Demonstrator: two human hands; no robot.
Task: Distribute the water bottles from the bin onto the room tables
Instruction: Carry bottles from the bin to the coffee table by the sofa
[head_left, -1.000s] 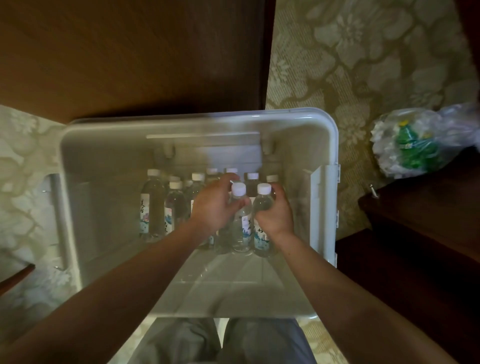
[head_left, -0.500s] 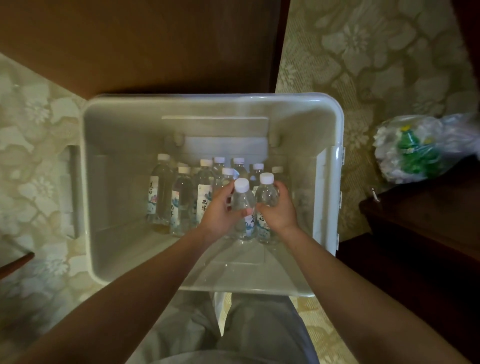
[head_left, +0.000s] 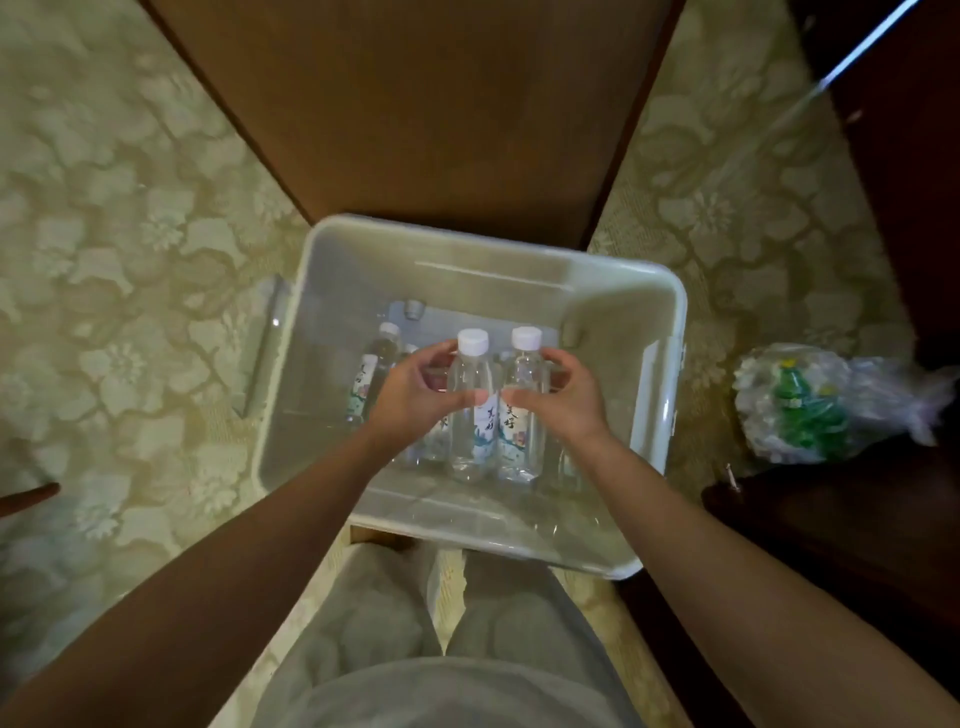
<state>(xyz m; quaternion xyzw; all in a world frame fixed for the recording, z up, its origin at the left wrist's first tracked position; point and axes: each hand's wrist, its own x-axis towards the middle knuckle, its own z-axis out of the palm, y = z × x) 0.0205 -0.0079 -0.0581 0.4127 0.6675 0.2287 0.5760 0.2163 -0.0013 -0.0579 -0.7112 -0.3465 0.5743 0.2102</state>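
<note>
Water bottles (head_left: 470, 415), clamped one each by left hand (head_left: 415, 402) and right hand (head_left: 566, 405) fingers (head_left: 439, 357) over the bin (head_left: 672, 364), look picked; carrying them to a bench comes next.

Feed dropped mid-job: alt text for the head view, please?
Each hand grips an upright white-capped water bottle, side by side over a pale plastic bin: left hand on the left bottle, right hand on the right bottle. More bottles stand in the bin; a clear bag lies on the carpet at right.

Two hands: left hand (head_left: 413, 402), right hand (head_left: 566, 402). Two raised bottles: left bottle (head_left: 467, 379), right bottle (head_left: 525, 374); other bottles (head_left: 371, 374) below, uncountable. One bin (head_left: 672, 332), one bag (head_left: 810, 410).
</note>
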